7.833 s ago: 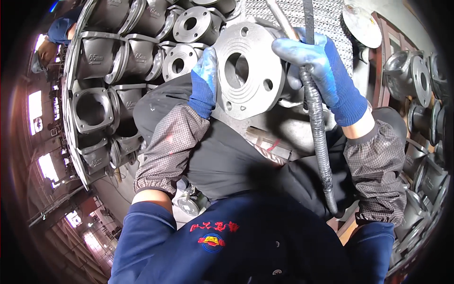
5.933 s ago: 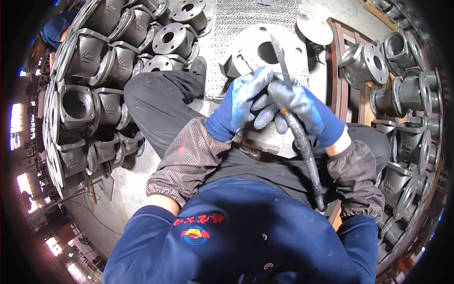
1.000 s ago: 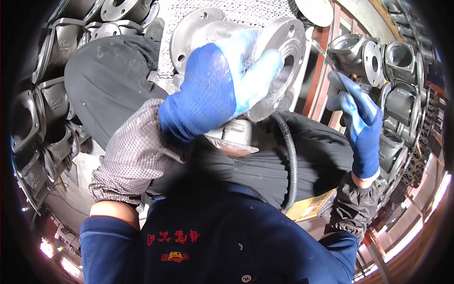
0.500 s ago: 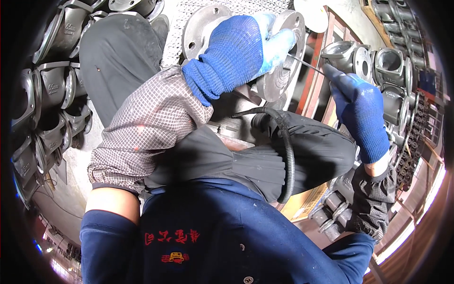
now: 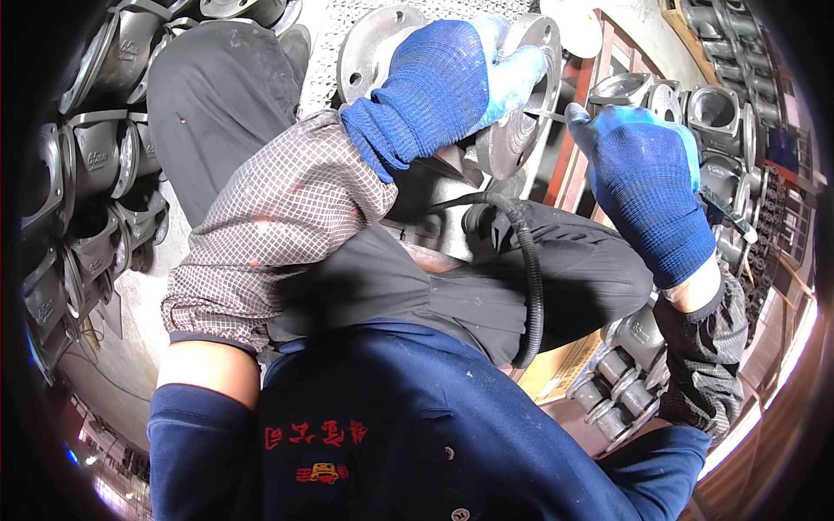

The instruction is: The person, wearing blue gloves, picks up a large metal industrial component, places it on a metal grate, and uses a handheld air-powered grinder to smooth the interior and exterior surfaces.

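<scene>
My left hand (image 5: 456,78), in a blue glove with paler palm and fingers, is closed over the rim of a grey flanged metal casting (image 5: 543,43). Its round flange faces right, with concentric steps around the bore; a second flange (image 5: 354,61) of grey metal shows left of the hand. My right hand (image 5: 643,156), gloved alike, is closed around a slim tool (image 5: 544,114) with a flat metal shank. The shank's tip is at the bore opening, where its exact contact is hidden. The tool's handle end (image 5: 743,227) sticks out behind the right hand.
Grey castings (image 5: 95,152) are stacked at the left, and more castings (image 5: 717,108) stand at the right. A reddish metal frame (image 5: 569,165) runs beside the flange. A black corrugated hose (image 5: 528,260) curves over my leg. Small grey parts (image 5: 617,391) lie lower right.
My right hand has turned, its back now facing up, and the tool's shank shows broader and more level. The handle end has come into view. My left hand stays on the casting.
</scene>
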`<state>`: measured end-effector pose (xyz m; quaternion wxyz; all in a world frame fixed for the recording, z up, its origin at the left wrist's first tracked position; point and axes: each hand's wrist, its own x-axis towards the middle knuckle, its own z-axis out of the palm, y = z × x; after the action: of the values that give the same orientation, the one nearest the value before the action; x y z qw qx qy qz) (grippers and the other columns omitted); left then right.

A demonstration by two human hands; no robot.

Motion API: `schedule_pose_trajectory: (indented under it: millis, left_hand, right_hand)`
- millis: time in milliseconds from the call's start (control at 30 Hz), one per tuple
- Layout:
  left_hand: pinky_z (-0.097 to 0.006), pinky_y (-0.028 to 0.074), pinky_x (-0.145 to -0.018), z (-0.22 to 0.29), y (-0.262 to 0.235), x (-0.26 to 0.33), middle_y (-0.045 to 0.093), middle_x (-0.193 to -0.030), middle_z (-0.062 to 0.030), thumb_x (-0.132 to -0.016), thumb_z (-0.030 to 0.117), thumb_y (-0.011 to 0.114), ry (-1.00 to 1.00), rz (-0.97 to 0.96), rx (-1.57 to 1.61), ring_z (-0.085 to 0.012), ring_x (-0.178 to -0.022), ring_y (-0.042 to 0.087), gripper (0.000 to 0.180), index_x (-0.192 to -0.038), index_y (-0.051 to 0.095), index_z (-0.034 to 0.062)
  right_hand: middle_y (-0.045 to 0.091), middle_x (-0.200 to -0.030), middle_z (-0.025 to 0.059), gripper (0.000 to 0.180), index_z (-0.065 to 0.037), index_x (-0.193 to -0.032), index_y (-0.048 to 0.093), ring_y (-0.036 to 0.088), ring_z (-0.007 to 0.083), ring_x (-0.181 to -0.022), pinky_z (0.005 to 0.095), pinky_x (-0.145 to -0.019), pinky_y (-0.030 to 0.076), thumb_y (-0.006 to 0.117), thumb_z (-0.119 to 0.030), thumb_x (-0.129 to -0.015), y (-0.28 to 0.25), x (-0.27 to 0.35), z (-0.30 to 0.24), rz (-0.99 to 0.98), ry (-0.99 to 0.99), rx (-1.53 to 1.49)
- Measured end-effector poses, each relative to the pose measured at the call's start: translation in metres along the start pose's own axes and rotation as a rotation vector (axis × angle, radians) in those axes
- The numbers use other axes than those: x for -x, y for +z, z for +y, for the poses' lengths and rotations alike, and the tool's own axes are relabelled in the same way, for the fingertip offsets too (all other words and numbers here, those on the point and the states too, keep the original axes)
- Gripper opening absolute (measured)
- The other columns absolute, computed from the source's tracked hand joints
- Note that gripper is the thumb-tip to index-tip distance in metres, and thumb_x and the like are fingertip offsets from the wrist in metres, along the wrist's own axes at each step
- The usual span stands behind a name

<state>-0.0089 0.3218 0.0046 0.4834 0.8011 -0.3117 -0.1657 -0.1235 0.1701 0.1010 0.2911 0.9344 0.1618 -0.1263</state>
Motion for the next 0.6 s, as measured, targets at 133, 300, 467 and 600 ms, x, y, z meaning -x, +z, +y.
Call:
schedule_pose_trajectory:
  millis: [133,300,467,600]
  left_hand:
    - [-0.031,0.050,-0.057,-0.001,-0.001,0.000,0.062,-0.066,-0.0125,-0.083,0.041,0.058,-0.009,-0.016,-0.008,-0.0181,-0.061,0.063,0.045,-0.092,0.061,-0.0022]
    - [-0.031,0.050,-0.057,-0.001,0.001,0.001,0.062,-0.065,-0.0134,-0.082,0.043,0.058,-0.029,-0.040,0.026,-0.0194,-0.060,0.063,0.048,-0.094,0.061,-0.0031]
    - [-0.038,0.048,-0.052,-0.005,0.009,0.001,0.057,-0.056,-0.0118,-0.082,0.052,0.050,0.036,0.050,-0.027,-0.0237,-0.054,0.060,0.052,-0.077,0.064,0.0019]
    - [-0.031,0.050,-0.057,0.001,0.001,0.002,0.063,-0.066,-0.0135,-0.081,0.044,0.058,0.010,-0.024,-0.031,-0.0194,-0.063,0.064,0.049,-0.097,0.061,-0.0026]
  right_hand:
    - [0.058,-0.073,0.0023,0.030,-0.015,-0.110,0.059,0.060,0.0159,-0.066,0.0301,-0.049,0.047,0.054,-0.015,-0.081,-0.007,-0.005,-0.006,-0.066,-0.035,0.019]
    - [0.059,-0.072,0.0016,0.027,-0.012,-0.107,0.060,0.061,0.0158,-0.067,0.0302,-0.048,0.047,0.054,-0.016,-0.081,-0.011,-0.006,-0.010,-0.131,0.002,0.007]
    - [0.059,-0.073,0.0020,0.025,-0.013,-0.104,0.061,0.061,0.0163,-0.066,0.0311,-0.048,0.047,0.054,-0.014,-0.081,-0.011,-0.003,-0.011,-0.110,-0.021,0.027]
    - [0.059,-0.074,0.0029,0.023,-0.013,-0.102,0.062,0.060,0.0170,-0.066,0.0317,-0.048,0.047,0.053,-0.013,-0.081,-0.008,-0.002,-0.011,-0.093,-0.006,0.025]
